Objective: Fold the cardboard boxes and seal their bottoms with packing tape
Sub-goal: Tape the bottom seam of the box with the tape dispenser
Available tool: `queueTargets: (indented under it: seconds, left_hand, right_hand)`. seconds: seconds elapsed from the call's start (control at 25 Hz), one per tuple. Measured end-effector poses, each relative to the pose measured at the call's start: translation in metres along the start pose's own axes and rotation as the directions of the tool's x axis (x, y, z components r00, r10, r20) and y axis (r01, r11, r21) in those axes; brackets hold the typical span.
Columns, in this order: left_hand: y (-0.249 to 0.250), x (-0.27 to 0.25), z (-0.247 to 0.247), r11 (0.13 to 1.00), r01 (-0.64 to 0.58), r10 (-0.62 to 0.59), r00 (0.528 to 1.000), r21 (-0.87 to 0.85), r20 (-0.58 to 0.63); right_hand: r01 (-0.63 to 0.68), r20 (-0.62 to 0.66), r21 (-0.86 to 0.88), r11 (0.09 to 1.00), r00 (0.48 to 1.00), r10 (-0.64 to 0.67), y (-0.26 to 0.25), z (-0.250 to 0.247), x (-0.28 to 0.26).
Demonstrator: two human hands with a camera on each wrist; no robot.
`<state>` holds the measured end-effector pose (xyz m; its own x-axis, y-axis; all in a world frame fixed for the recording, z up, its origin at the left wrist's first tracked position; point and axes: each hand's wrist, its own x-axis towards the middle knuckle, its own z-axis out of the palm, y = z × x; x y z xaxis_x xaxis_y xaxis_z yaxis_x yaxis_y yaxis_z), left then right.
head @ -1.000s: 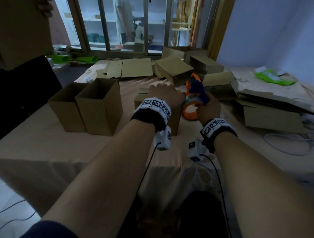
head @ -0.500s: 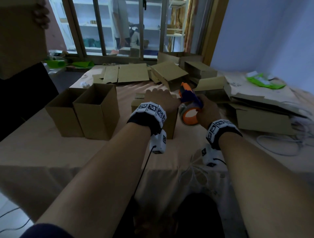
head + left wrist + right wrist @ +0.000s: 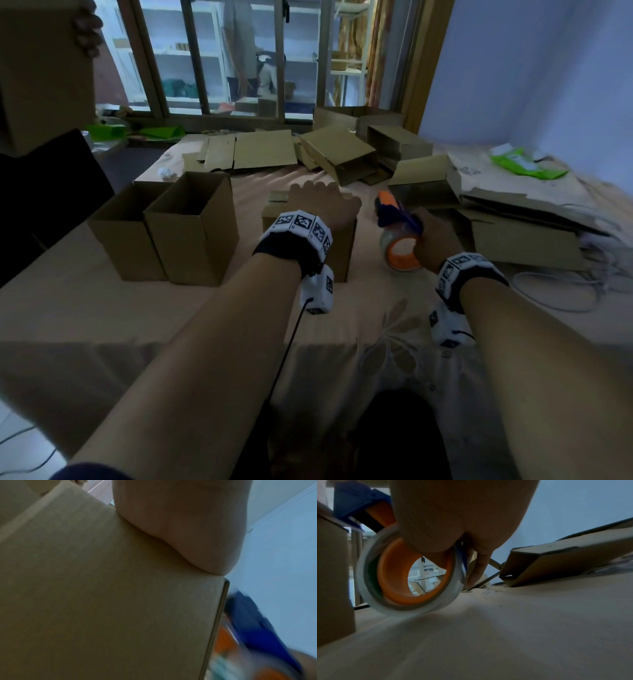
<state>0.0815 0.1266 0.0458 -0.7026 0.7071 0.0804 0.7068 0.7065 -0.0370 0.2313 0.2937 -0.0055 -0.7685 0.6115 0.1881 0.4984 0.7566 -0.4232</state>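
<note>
A small cardboard box (image 3: 342,251) stands at the middle of the cloth-covered table (image 3: 102,308). My left hand (image 3: 322,205) lies on top of it, fingers bent over its far edge. In the left wrist view the heel of the left hand (image 3: 180,520) presses on the box (image 3: 102,588). My right hand (image 3: 433,236) grips a blue and orange tape dispenser (image 3: 399,240) just right of the box, its clear roll low over the table. The right wrist view shows fingers (image 3: 453,513) wrapped round the dispenser (image 3: 392,574), with the roll close above the cloth.
Two open upright boxes (image 3: 191,229) (image 3: 126,233) stand left of my left arm. Flat cardboard sheets (image 3: 253,149) and tipped boxes (image 3: 339,154) lie at the back. Flattened boxes (image 3: 524,240) and cables (image 3: 565,291) crowd the right. Another person's hand holds a box (image 3: 41,68) at top left.
My right hand has carried the tape dispenser down and to the right, from beside the box's top to just above the table. The left hand stays on the box.
</note>
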Motion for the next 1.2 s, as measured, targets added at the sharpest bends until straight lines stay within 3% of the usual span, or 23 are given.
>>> queueTargets:
  seconds: [0.2, 0.48, 0.76, 1.2]
  left_hand:
    - [0.001, -0.002, -0.002, 0.999, 0.019, -0.019, 1.0, -0.045, 0.001]
    - [0.001, -0.008, -0.007, 0.996, 0.039, -0.04, 0.999, -0.077, -0.014]
    - [0.001, -0.008, -0.007, 0.995, 0.052, -0.053, 0.999, -0.082, -0.011]
    - [0.003, -0.012, -0.011, 0.996, 0.043, -0.042, 0.999, -0.077, 0.014]
  right_hand:
    - [0.018, -0.043, 0.001, 1.0, 0.999, -0.018, 0.017, -0.004, -0.001]
    - [0.067, -0.078, -0.125, 0.99, 0.994, -0.077, 0.013, -0.006, 0.001]
    - [0.146, -0.057, -0.422, 0.895, 0.981, -0.187, -0.004, -0.02, 0.011]
    - [0.183, -0.019, -0.582, 0.792, 0.971, -0.238, -0.038, -0.036, 0.027]
